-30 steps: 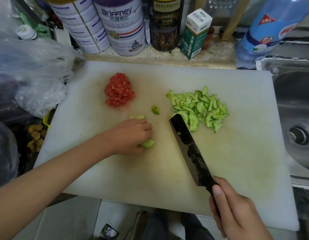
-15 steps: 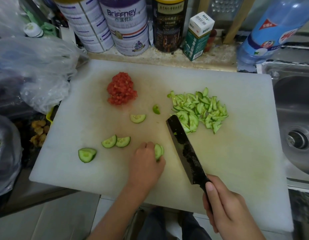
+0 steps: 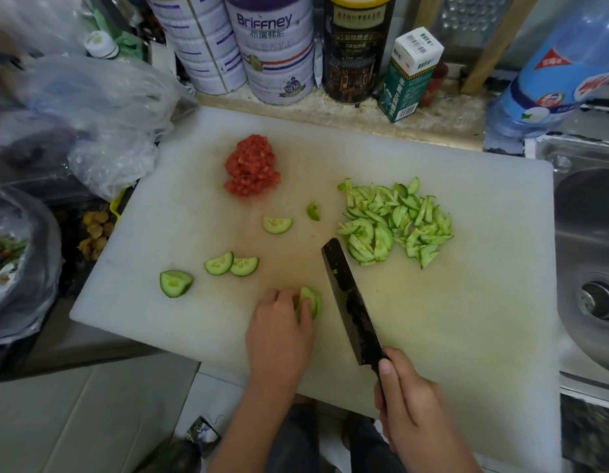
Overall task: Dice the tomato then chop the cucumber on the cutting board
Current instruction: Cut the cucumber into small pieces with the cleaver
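- Cucumber stack [image 3: 311, 303], a few half-moon slices, lower centre of frame, on the cutting board [image 3: 467, 319]. A second ago it lies further up, mid-board.
- Left hand [image 3: 279, 327] has pulled back toward the lower edge with the stack. Fingers are curled and close together, tips pressing on the slices; thumb not visible.
- That pull-back uncovers loose slices left of centre: a pair [image 3: 231, 264], one slice [image 3: 277, 224], an end chunk [image 3: 176, 283] and a small bit [image 3: 313, 211]. All uncut.
- Knife [image 3: 351, 302] has barely shifted and sits just right of the stack, tip near the chopped pile. Cannot tell whether the edge touches the board.
- Right hand [image 3: 412, 407] in the lower right, fingers wrapped round the handle, thumb laid along it.
- Over the last half second, almost no change: hand set, blade lined up.
- Chopped cucumber pile [image 3: 395, 220] right of centre, diced tomato [image 3: 252, 167] upper centre; neither has moved.
- Judgement: tomato step done, cucumber mostly chopped; next cuts go through the held stack, then the loose slices need gathering.
- Risk: fingertips sit close to the blade.
- Around it: tins [image 3: 276, 52] and a carton [image 3: 410, 73] along the top, a plastic bag [image 3: 101, 114] upper left, the sink [image 3: 589, 268] at the right edge.
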Tool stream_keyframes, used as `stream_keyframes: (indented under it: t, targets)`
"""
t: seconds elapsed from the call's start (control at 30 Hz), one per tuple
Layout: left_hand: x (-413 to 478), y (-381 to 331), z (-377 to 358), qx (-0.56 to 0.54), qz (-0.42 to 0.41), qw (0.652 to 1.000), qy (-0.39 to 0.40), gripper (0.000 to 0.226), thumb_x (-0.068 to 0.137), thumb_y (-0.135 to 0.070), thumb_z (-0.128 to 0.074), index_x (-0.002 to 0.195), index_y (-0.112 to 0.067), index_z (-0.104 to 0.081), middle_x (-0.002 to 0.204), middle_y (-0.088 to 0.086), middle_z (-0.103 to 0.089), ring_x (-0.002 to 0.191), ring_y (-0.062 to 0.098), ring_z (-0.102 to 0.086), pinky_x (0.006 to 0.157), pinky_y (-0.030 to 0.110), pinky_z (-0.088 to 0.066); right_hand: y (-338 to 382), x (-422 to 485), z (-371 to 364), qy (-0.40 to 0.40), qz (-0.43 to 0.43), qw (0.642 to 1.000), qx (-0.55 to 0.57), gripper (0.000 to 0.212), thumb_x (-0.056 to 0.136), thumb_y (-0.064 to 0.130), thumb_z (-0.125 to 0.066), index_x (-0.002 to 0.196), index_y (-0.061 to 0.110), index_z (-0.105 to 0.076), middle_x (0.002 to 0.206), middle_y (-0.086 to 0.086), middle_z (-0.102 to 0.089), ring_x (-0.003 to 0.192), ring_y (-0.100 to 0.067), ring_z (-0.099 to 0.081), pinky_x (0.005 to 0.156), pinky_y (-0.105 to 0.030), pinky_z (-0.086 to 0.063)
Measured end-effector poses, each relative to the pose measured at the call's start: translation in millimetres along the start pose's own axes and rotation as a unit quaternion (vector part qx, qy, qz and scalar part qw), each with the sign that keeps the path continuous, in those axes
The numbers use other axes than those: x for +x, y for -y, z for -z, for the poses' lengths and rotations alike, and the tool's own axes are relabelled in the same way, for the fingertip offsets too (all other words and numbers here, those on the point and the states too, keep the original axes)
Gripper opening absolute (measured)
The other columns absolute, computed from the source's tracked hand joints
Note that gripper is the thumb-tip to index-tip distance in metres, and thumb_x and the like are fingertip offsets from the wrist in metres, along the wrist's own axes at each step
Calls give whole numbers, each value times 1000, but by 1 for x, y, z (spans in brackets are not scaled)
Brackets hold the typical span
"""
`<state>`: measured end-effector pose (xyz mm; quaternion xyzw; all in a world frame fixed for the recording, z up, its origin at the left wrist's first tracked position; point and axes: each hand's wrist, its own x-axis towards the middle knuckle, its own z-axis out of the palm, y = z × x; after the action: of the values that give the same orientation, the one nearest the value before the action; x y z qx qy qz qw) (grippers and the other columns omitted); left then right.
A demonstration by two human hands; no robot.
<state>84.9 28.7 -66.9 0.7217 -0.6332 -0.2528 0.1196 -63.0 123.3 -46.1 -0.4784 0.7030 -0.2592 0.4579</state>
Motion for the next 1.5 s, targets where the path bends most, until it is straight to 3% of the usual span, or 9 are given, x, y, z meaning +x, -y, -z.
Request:
stream_keyframes:
  t: [0.2, 0.3, 0.5, 0.63, 0.8, 1.0, 1.17, 1.3, 1.5]
  targets:
    - [10, 5, 1, -34, -26, 999, 14, 19, 92, -18, -63, 110, -17, -69, 100, -3, -64, 83, 10, -55, 74, 21, -41, -7, 2, -5, 4, 7, 1000, 10, 44, 89, 60, -19, 101, 35, -53, 62, 0, -56, 49, -10, -51, 52, -27, -41]
    - [11, 6, -1, -54, -23, 998, 10, 19, 91, -19, -65, 109, -17, -70, 97, -7, -64, 81, 7, -57, 71, 12, -40, -9, 2, -10, 3, 8, 1000, 11, 49, 82, 66, -19, 101, 35, -52, 61, 2, -55, 48, -11, -51, 50, -27, -41]
    - [7, 11, -2, -116, 14, 993, 15, 13, 88, -19, -69, 99, -24, -69, 78, -23, -57, 73, -7, -55, 69, 2, -41, -2, 5, -19, 9, 10, 1000, 22, 44, 90, 58, -19, 101, 33, -54, 60, 5, -54, 52, -10, -53, 53, -22, -39]
    - [3, 15, -5, -166, 34, 985, 5, 17, 84, -16, -73, 98, -22, -68, 79, -20, -60, 73, -7, -58, 69, 3, -43, 1, 7, -16, -9, -5, 1000, 14, 45, 89, 60, -22, 105, 36, -56, 63, 1, -56, 55, -11, -54, 56, -22, -38]
    - [-1, 18, -8, -211, 31, 977, 8, 23, 83, -17, -74, 98, -29, -61, 81, -19, -61, 86, -11, -56, 70, 0, -41, 7, -6, -19, -57, 22, 996, -59, 43, 85, 65, -23, 113, 49, -51, 61, 3, -55, 53, -12, -55, 54, -17, -40]
    - [9, 29, -8, -203, -37, 978, 14, 40, 86, -13, -70, 125, -23, -64, 85, -10, -59, 74, 1, -58, 71, 6, -44, 13, -17, -45, -120, 29, 986, -108, 45, 89, 69, -19, 112, 48, -50, 62, 8, -58, 59, -8, -61, 57, -11, -44]
    - [9, 32, -7, -190, -85, 977, 35, 40, 83, -11, -73, 123, -16, -66, 89, -8, -55, 70, -6, -54, 70, -4, -37, 19, -23, -46, -139, 42, 976, -161, 27, 93, 43, -31, 110, 51, -49, 59, 11, -56, 53, -1, -56, 54, -3, -39]
    - [8, 33, -6, -199, -98, 974, 40, 41, 83, -14, -74, 124, -15, -65, 91, -6, -56, 70, -6, -54, 71, -5, -38, 29, -22, -48, -132, 50, 976, -163, 28, 93, 45, -28, 109, 62, -44, 64, 10, -58, 52, 1, -56, 48, -1, -34]
    - [10, 36, -8, -211, -99, 972, 37, 35, 86, -9, -70, 121, -15, -68, 89, -7, -57, 73, -9, -57, 68, -6, -36, 29, -22, -58, -139, 49, 971, -187, 25, 96, 40, -29, 110, 51, -46, 56, 16, -49, 51, 1, -55, 49, 2, -32]
